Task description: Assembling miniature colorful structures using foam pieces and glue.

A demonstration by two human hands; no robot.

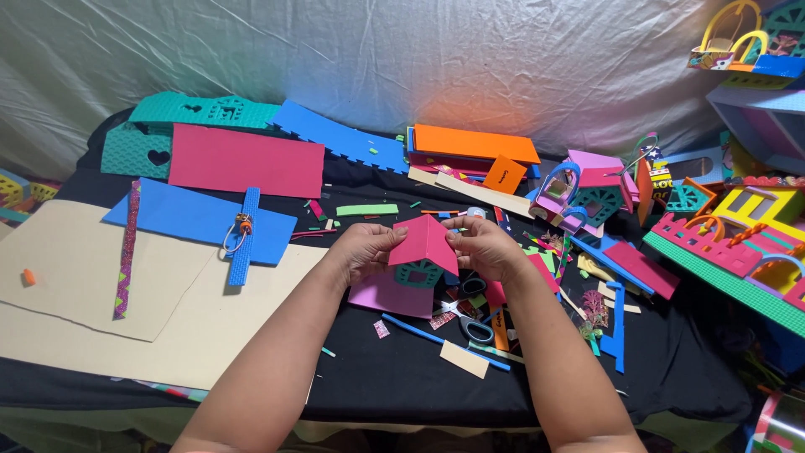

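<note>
Both my hands meet at the middle of the black table over a small foam house (pixel 419 270) with teal walls. My left hand (pixel 360 250) and my right hand (pixel 486 249) pinch the two sides of its folded pink roof (pixel 423 242), which sits like a tent on the teal walls. The house stands on a purple foam base (pixel 387 295). Scissors (pixel 466 320) lie just below my right hand among foam scraps.
Large pink (pixel 245 159), blue (pixel 197 220), teal (pixel 201 111) and orange (pixel 474 143) foam sheets lie at the back and left, over beige card (pixel 92 277). Finished foam houses (pixel 587 191) and a green-based model (pixel 738 252) crowd the right. Strips and offcuts litter the black cloth (pixel 394 369).
</note>
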